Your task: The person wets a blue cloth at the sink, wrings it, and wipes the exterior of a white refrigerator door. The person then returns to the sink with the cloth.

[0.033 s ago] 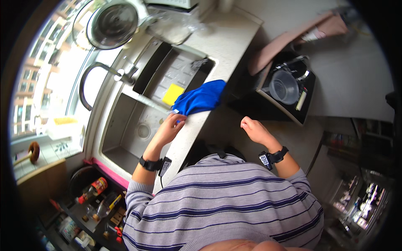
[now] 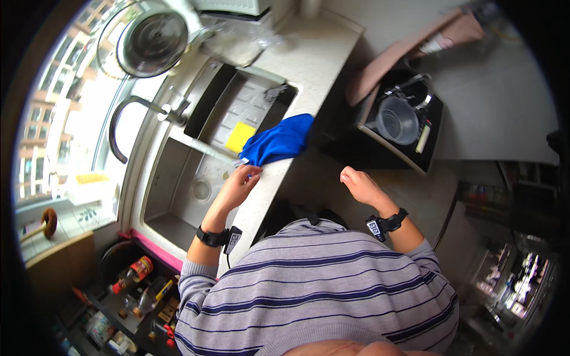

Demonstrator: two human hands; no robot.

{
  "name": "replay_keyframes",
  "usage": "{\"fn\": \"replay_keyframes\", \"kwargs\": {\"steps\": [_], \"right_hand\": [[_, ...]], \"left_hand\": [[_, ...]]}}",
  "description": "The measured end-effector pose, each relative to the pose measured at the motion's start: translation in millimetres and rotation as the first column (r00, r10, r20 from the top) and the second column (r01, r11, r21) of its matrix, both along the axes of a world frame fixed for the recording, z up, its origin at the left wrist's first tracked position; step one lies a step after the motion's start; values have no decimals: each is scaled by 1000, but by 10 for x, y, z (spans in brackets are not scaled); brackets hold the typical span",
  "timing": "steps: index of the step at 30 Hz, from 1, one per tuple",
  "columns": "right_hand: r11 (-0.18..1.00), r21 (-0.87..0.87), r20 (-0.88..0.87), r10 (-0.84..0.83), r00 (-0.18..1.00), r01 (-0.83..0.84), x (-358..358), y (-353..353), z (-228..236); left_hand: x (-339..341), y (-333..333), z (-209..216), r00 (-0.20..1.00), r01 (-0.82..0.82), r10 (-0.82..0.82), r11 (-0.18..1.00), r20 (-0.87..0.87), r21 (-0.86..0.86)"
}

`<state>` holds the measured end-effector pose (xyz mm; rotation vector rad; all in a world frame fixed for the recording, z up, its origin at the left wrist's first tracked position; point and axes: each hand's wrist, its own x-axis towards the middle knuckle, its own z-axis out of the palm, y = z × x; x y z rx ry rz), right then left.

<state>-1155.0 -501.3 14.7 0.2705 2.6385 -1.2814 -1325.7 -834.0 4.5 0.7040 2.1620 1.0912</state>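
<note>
A blue cloth (image 2: 279,141) lies crumpled over the counter beside the sink, a small pale tag at its near left corner. My left hand (image 2: 237,187) is at that corner, fingers bent together. A bit of blue shows between the fingers, but I cannot make out whether it is cloth. My right hand (image 2: 361,185) hovers away from the counter, fingers curled in, with nothing visible in it. Touching the cloth's left side, a yellow square sponge (image 2: 240,137) sits by the sink divider. The double sink (image 2: 164,204) has a dark faucet (image 2: 174,114) on its window side.
Beyond the sink stand a glass lid (image 2: 155,41) and a clear plastic bag (image 2: 234,44). A scouring pad (image 2: 274,94) rests in the far basin. On the right, a dark cooktop (image 2: 432,127) carries a clear plastic tub (image 2: 398,120). Bottles (image 2: 133,274) fill the lower left shelf.
The whole view has shifted slightly, so the sink, cloth and cooktop appear a little further left. Both hands keep nearly the same pose.
</note>
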Motion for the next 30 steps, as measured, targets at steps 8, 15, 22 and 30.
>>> {"fn": "replay_keyframes", "kwargs": {"steps": [8,15,22,30], "right_hand": [[953,14,71,-301,951,301,1059,578,87],[827,-52,155,-547,823,560,2330,1224,-102],[541,-270,181,-784,594,796,3634,1609,-239],[107,-234,209,-965,158,966,4647,1623,-314]], "left_hand": [[697,1001,395,976,173,-169,985,140,-20],[1360,2322,332,883,418,-410,908,230,11],[2059,3738,180,667,719,-719,690,195,86],[2878,5263,135,278,940,-865,334,417,67]]}}
